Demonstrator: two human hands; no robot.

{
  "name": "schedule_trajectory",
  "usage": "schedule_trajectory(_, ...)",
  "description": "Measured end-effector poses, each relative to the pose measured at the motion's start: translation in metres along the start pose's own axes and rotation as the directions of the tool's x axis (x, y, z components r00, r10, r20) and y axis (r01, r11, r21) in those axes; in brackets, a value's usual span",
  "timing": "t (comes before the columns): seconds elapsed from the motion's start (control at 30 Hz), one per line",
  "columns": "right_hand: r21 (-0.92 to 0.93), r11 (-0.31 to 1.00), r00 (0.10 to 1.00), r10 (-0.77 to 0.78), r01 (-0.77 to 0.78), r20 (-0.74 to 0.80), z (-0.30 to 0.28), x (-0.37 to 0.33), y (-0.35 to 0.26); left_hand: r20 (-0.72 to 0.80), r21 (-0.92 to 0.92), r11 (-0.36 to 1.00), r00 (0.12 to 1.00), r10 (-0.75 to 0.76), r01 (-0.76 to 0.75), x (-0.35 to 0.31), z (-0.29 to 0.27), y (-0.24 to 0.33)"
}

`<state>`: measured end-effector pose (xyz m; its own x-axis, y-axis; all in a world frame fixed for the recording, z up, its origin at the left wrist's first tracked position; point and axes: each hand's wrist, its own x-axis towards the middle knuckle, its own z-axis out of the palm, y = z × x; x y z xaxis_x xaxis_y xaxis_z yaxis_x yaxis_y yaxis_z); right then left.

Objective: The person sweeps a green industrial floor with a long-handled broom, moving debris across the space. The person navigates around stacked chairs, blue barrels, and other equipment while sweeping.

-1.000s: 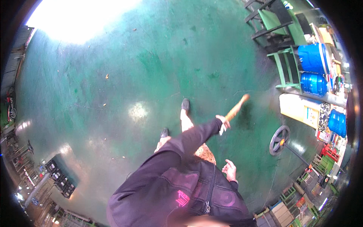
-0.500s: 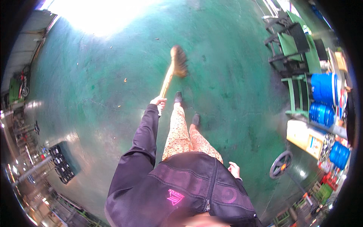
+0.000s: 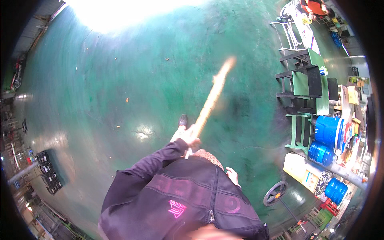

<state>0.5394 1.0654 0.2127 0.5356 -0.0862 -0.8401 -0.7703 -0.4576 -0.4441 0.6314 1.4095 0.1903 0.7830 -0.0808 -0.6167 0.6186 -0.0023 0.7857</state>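
My left hand [image 3: 187, 137] is closed round the pale, bamboo-like handle of a broom [image 3: 211, 100]. The handle slants up and to the right over the green floor, and its far end is smeared by motion. Bristles cannot be made out at this moment. My right hand [image 3: 232, 176] hangs low beside the front of my dark jacket, fingers loosely apart, with nothing seen in it. Small brown scraps [image 3: 127, 99] lie on the floor [image 3: 100, 80] to the left of the broom. One dark shoe [image 3: 183, 120] shows just beyond my left hand.
Green and black benches [image 3: 300, 82] line the right side, with blue water containers [image 3: 329, 131] nearer. A steering wheel on a post [image 3: 276, 193] stands at the lower right. A black slotted rack [image 3: 49, 172] is at the lower left. Another person in orange [image 3: 315, 7] is at the far right.
My left hand has moved right and closer to my body. The broom has swung rightward, and its bristles no longer show. The benches and containers have shifted in view.
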Motion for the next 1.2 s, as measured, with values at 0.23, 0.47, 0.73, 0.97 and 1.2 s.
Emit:
schedule_trajectory(0.23,-0.208,0.937,0.958,-0.287,0.280,0.000,-0.002,0.013,-0.050,0.468,-0.310,0.846,0.844,-0.261,0.433,0.140,0.141,0.096)
schedule_trajectory(0.47,-0.175,0.978,0.993,-0.113,0.115,0.021,-0.058,0.043,-0.003,0.690,-0.287,0.529,0.555,-0.464,0.799,0.282,0.156,0.062)
schedule_trajectory(0.73,0.221,0.975,0.998,0.025,-0.011,-0.057,-0.114,0.140,-0.028,0.295,-0.658,0.595,0.885,-0.359,0.461,0.219,-0.168,0.059)
schedule_trajectory(0.97,0.222,0.975,1.000,0.004,-0.008,0.016,-0.150,0.179,-0.188,-0.567,-0.463,0.881,0.733,-0.376,0.093,0.255,-0.228,0.124)
schedule_trajectory(1.2,0.172,0.983,0.996,0.075,-0.066,-0.052,-0.150,0.187,-0.198,-0.535,-0.068,0.996,0.845,0.018,-0.064,0.229,-0.161,0.199)
